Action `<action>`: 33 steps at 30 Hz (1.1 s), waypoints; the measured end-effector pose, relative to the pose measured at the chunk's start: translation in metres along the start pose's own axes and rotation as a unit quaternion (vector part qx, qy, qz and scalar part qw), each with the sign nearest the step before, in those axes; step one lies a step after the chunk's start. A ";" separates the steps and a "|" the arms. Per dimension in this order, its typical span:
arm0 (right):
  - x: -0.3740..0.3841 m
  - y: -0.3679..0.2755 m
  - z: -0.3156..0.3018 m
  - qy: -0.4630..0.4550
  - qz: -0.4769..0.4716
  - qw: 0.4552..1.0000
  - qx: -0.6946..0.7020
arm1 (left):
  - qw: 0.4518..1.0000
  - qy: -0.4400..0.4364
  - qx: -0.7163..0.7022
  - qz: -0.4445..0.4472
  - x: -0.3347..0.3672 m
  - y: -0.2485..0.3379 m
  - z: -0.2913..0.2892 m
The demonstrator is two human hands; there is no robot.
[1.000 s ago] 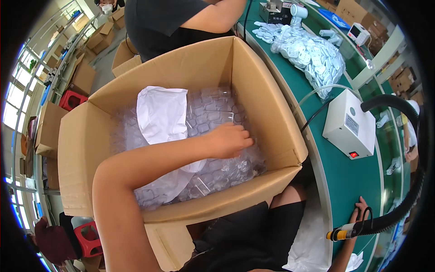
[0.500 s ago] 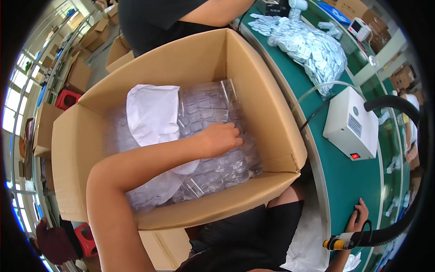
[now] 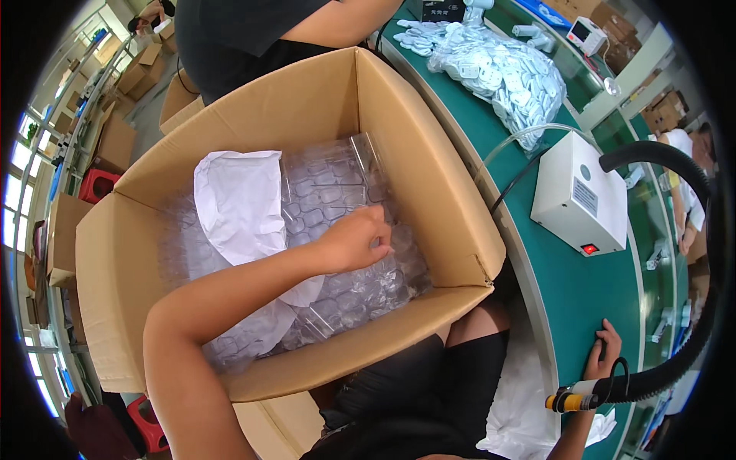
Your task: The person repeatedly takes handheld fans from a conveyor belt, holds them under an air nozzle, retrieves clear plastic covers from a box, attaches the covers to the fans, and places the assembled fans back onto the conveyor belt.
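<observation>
My left hand reaches into a large cardboard box, its fingers curled with the fingertips drawn together. Whatever they hold, if anything, is too clear or too hidden to make out. Beneath and around it lie clear plastic trays with rows of moulded pockets. White crumpled paper lies over the trays left of the hand, and more of it shows below my forearm. My right hand rests on the green worktable at the right, fingers loosely stretched and holding nothing visible.
A white machine with a red switch and a black flexible hose stands on the worktable. Beyond it lies a clear bag of pale blue plastic parts. A co-worker's arm is just past the box. Red stools stand at left.
The whole view has shifted slightly, so the box and table appear further left. My left hand has turned a little and its fingers have curled closer together. The right hand stays on the table.
</observation>
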State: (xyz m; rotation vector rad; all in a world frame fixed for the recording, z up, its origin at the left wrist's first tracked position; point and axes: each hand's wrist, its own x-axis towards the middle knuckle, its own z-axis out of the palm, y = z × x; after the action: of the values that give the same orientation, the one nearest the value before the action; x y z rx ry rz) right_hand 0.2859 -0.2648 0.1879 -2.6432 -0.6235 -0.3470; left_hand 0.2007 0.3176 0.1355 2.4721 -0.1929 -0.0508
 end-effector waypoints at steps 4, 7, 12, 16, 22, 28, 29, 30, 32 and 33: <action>0.003 -0.010 0.002 0.047 0.008 0.999 0.015 | 0.996 0.057 0.057 0.047 0.009 0.009 -0.017; 0.000 -0.004 0.002 0.057 0.010 0.998 0.012 | 0.993 -0.012 0.112 0.036 0.002 0.012 -0.005; 0.000 0.003 0.004 0.045 -0.018 0.999 -0.010 | 0.989 0.020 0.121 0.083 0.001 0.002 0.001; 0.001 0.003 0.004 0.049 -0.016 0.998 0.020 | 0.982 0.158 -0.008 0.098 0.017 0.023 -0.020; 0.000 0.013 0.005 0.050 -0.007 0.999 -0.003 | 0.971 0.106 -0.204 -0.060 0.026 0.028 -0.002; 0.002 0.018 0.008 0.089 -0.093 0.991 0.041 | 0.989 -0.036 0.127 0.069 0.032 0.008 0.027; -0.018 0.038 0.015 0.068 -0.012 0.997 -0.019 | 0.992 -0.033 0.102 0.062 0.031 0.000 0.032; -0.005 0.000 0.010 0.090 -0.013 0.996 0.023 | 0.983 -0.084 0.161 0.022 0.031 0.003 0.024; 0.014 -0.038 -0.011 0.094 -0.033 0.995 -0.003 | 0.991 -0.030 0.123 0.038 0.034 0.003 0.015; 0.012 -0.029 -0.012 0.081 -0.031 0.996 0.014 | 0.997 0.003 0.064 0.038 0.036 0.003 0.011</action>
State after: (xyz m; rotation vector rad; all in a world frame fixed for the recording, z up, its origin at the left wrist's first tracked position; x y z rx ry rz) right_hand 0.2812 -0.2422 0.2119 -2.5404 -0.6542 -0.5611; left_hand 0.2347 0.3029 0.1289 2.5888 -0.2958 0.0026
